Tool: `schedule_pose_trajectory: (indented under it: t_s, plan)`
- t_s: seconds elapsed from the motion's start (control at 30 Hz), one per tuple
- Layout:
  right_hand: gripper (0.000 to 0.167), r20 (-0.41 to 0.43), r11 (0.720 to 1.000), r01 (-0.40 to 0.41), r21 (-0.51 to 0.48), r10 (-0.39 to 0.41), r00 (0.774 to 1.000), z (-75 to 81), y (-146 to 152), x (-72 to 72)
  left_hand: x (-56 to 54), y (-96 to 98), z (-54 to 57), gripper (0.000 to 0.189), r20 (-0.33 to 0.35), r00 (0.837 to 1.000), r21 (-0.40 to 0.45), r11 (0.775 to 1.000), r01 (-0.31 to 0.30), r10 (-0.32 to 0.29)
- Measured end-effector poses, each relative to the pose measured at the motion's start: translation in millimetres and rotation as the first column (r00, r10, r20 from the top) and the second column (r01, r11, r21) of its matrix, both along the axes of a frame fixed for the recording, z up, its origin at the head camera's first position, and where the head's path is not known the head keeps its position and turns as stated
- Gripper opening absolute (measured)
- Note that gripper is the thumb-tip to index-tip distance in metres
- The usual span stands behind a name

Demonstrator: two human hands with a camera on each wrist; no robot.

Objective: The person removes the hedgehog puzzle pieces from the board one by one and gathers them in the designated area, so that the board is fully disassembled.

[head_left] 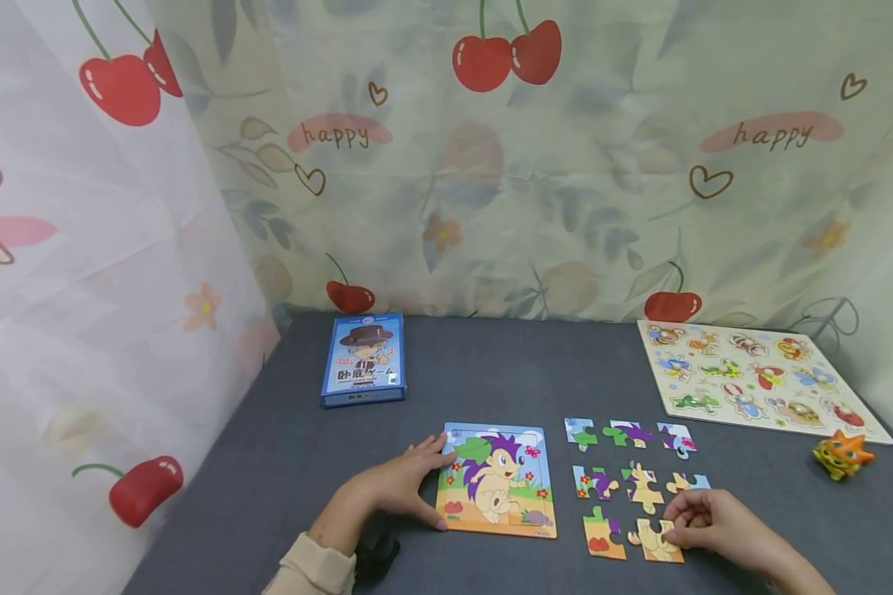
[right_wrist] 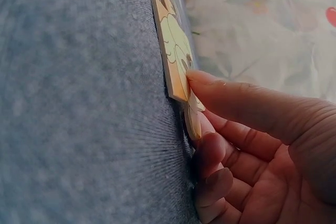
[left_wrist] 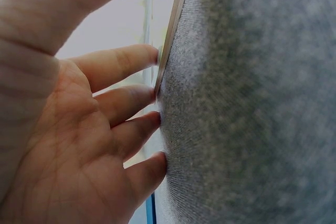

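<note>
A square puzzle board (head_left: 495,479) with a purple-spined hedgehog picture lies flat on the dark table. My left hand (head_left: 405,486) rests along its left side, thumb by the lower corner and fingers spread near the upper one; the left wrist view shows these fingers (left_wrist: 123,98) fairly straight at the board's edge. Right of the board are loose jigsaw pieces in three rows, among them a heart-marked corner piece (head_left: 604,535). My right hand (head_left: 714,527) pinches a jigsaw piece (right_wrist: 192,121) between thumb and fingers, largely hidden, beside the cream-and-orange bottom-row piece (head_left: 656,545).
A blue game box (head_left: 365,359) lies at the back left. A white board of insect pictures (head_left: 759,380) lies at the back right, with a small orange-and-yellow toy figure (head_left: 842,454) in front of it. Cherry-printed curtains (head_left: 521,207) hang behind and at the left.
</note>
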State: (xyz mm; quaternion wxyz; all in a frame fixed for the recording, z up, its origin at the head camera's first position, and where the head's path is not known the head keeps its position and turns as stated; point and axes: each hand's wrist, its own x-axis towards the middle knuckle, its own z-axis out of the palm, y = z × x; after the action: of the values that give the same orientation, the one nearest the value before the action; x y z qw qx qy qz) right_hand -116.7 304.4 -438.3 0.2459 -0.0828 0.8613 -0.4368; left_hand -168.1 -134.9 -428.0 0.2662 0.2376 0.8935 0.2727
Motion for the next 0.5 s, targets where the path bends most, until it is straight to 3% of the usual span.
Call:
schedule_pose_trajectory:
  t_s: [0.27,0.5]
  plan:
    - [0.030,0.011,0.999,-0.018,-0.030,0.018,1.000,0.6,0.0,0.6,0.4,-0.1,0.6,0.086,-0.003,1.000,-0.003,1.000,0.002,-0.002]
    - [0.031,-0.016,1.000,-0.001,0.012,0.002,1.000,4.0,-2.1,-0.5,1.0,0.0,1.3,0.086,-0.002,1.000,0.002,1.000,-0.002,0.002]
